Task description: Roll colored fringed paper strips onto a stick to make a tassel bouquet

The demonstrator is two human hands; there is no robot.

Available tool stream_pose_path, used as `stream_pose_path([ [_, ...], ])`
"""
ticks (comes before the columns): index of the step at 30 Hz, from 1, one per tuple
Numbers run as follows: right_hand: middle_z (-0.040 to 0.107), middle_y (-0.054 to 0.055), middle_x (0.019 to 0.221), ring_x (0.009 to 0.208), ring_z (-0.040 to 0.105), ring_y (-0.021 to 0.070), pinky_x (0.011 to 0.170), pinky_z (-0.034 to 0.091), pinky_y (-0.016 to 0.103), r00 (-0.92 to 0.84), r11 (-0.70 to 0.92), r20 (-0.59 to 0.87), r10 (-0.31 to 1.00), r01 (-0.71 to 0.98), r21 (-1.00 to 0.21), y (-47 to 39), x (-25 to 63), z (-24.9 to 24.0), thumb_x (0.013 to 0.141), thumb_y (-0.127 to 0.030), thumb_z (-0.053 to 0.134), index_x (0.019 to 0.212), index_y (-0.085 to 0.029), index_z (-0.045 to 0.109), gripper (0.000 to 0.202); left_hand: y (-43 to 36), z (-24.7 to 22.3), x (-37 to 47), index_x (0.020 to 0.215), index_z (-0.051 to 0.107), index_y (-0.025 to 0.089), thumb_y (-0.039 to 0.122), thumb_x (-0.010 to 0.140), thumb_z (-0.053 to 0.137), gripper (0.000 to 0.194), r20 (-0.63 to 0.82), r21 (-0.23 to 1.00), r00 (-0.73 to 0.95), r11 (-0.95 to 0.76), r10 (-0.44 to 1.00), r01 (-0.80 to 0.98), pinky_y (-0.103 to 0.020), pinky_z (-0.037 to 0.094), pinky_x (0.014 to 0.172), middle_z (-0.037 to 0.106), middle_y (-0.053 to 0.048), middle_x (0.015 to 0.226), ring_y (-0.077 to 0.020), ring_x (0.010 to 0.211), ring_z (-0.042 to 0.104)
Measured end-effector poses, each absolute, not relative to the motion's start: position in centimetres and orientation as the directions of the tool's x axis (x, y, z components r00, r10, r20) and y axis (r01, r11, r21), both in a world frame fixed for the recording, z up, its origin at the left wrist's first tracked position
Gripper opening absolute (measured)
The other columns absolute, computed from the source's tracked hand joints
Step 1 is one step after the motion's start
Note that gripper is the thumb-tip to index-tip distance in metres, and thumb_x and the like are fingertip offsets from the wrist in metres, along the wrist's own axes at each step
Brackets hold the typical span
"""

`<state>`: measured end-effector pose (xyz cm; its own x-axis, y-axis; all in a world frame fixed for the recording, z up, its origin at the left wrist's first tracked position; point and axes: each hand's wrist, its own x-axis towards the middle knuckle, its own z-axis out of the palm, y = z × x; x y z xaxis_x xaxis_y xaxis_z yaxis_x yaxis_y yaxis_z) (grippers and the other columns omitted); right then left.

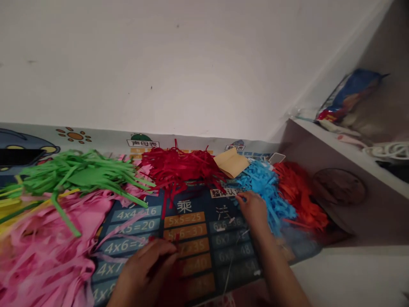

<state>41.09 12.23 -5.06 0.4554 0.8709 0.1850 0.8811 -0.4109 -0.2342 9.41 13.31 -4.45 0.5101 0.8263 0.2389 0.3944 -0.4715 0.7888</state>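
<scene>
Clutching red strips (173,277) aligned near-to-far, left hand (145,267) curls; right hand (254,212): hold unclear.

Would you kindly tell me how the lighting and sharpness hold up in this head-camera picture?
In the head view, the light is dim, brightest around the middle of the plain white wall; in that same view, the bare left hand and the bare right hand look soft, while the heap of green paper-like strips is somewhat crisper.

Green strips (86,172), pink strips (64,238), yellow strips (9,209), deep-red strips (185,166), sky-blue strips (266,187), orange-red strips (300,194); tan paper (231,163); dark-blue mat (185,218) patterned with orange and muted-blue multiplication rows; pale wall (175,64), dark-speckled.
</scene>
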Motion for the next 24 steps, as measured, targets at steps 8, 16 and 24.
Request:
stream_pose_path([
  [8, 0.07, 0.011, 0.084, 0.091, 0.064, 0.0277, 0.08, 0.04, 0.037, 0.522, -0.483, 0.144, 0.84, 0.843, -0.239, 14.2, 45.2, -5.3, 0.083, -0.019, 0.057, 0.075, -0.017, 0.068, 0.014, 13.1, -4.2, 10.4, 0.061, 0.056, 0.019, 0.049, 0.086, 0.056, 0.039, -0.07, 0.983, 0.401, -0.004, 0.913, 0.182, -0.019, 0.038, 0.048, 0.053, 0.004, 0.05, -0.0096, 0.046, 0.047],
  [16, 0.064, 0.001, 0.07, 0.063, 0.06, 0.016, 0.059, 0.045, 0.024, 0.282, -0.104, 0.08, 0.956, 0.581, -0.807, 8.0, 33.5, -1.6, 0.094, -0.039, 0.044, 0.083, -0.02, 0.058, 0.026, 12.4, -3.8, 10.7, 0.083, 0.067, 0.016, 0.035, 0.053, 0.09, 0.042, -0.458, 0.684, 0.481, 0.642, 0.747, -0.345, -0.02, 0.048, 0.054, 0.065, 0.001, 0.064, -0.0109, 0.056, 0.059],
  [24, 0.06, -0.002, 0.07, 0.06, 0.056, 0.0122, 0.055, 0.042, 0.021, 0.157, -0.042, -0.002, 0.988, 0.252, -0.967, 6.3, 26.3, -2.2, 0.086, -0.03, 0.055, 0.084, -0.02, 0.056, 0.01, 12.0, -3.7, 10.9, 0.076, 0.068, 0.014, 0.027, 0.054, 0.09, 0.033, -0.442, 0.653, 0.458, 0.627, 0.771, -0.425, -0.02, 0.051, 0.056, 0.068, -0.001, 0.063, -0.0098, 0.055, 0.06],
])
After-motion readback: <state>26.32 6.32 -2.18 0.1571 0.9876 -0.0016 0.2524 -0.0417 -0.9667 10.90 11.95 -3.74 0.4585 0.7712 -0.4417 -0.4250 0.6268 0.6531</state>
